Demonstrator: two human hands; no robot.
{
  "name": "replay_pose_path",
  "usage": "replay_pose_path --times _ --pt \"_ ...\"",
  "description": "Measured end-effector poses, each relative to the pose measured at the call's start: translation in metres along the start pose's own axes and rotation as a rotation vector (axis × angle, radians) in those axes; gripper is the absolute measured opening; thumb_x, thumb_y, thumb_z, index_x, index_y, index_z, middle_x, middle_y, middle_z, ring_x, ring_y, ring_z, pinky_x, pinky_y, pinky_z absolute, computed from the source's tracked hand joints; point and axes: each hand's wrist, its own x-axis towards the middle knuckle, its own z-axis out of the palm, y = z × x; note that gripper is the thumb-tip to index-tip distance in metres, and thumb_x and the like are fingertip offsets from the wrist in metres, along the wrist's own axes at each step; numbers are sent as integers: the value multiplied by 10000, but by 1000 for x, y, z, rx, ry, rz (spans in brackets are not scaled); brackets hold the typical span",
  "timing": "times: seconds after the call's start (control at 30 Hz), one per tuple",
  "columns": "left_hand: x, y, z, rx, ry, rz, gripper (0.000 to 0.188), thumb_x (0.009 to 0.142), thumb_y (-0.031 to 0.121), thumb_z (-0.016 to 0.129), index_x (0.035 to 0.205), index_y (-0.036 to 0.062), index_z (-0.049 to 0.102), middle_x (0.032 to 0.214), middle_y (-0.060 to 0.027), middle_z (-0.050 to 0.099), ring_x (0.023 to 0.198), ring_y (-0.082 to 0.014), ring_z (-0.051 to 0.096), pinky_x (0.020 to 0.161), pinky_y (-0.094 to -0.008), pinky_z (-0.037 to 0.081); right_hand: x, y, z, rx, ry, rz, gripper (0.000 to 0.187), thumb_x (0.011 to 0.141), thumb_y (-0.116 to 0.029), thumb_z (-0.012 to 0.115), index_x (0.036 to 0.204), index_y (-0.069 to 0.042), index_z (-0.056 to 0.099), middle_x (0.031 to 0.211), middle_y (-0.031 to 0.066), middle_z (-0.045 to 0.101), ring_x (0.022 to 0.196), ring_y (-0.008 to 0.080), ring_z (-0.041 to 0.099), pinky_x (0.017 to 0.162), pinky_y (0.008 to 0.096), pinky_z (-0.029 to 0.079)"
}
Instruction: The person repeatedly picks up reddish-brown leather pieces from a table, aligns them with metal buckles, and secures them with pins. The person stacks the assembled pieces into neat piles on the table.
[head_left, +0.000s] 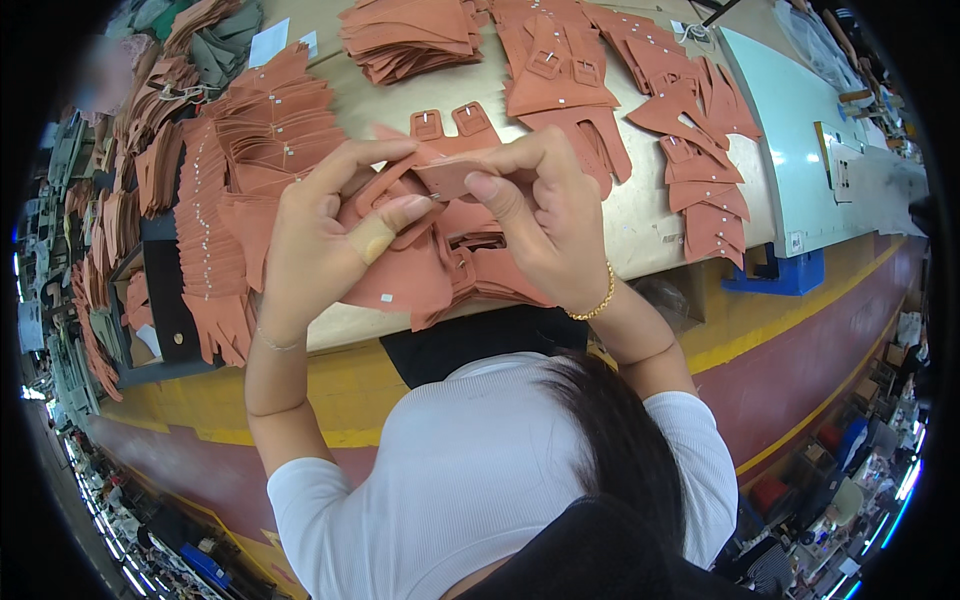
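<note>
Above the table edge, my left hand (322, 225) is closed on a terracotta leather-like strap piece (447, 178), thumb and forefinger pinching its left part, where a covered buckle shows. My right hand (553, 220) pinches the pointed strap end between thumb and fingers. A small metal prong sits between the two thumbs. Behind and below my hands lies a pile of matching cut pieces (410, 285), some with buckles. Two covered buckles (448, 121) stick out just beyond my fingers. My fingers partly hide the held piece.
Fanned stacks of terracotta pieces (275, 125) fill the left side of the table. More piles (412, 40) lie at the back, and a row (705, 190) runs down the right. Past that row are a pale green panel (800, 130) and a blue block (775, 272). An open black box (165, 300) stands at left.
</note>
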Motion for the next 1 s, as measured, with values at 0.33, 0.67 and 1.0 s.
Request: replay_pose_path --times 0.33,0.67,1.0 --pt "8 -8 -2 -193 -53 -153 356 806 151 737 1103 -17 639 962 -68 663 882 -102 594 798 -249 485 10 19 -8 726 -12 317 163 986 -147 495 1046 -37 390 1030 192 634 927 282 680 767 354 598" --pt "14 -6 -2 -210 -127 -73 378 827 92 702 1163 -34 585 1045 -150 658 954 -153 627 834 -270 513 9 30 -10 1047 19 437 146 993 -166 478 1043 -38 429 1009 173 646 888 257 692 755 335 607" --pt "23 -14 -1 -223 -134 -88 366 818 184 720 1098 -29 619 955 -98 673 892 -112 618 790 -251 488 14 24 -12 639 62 191 145 977 -142 515 1010 -22 440 944 161 659 845 239 694 725 340 608"
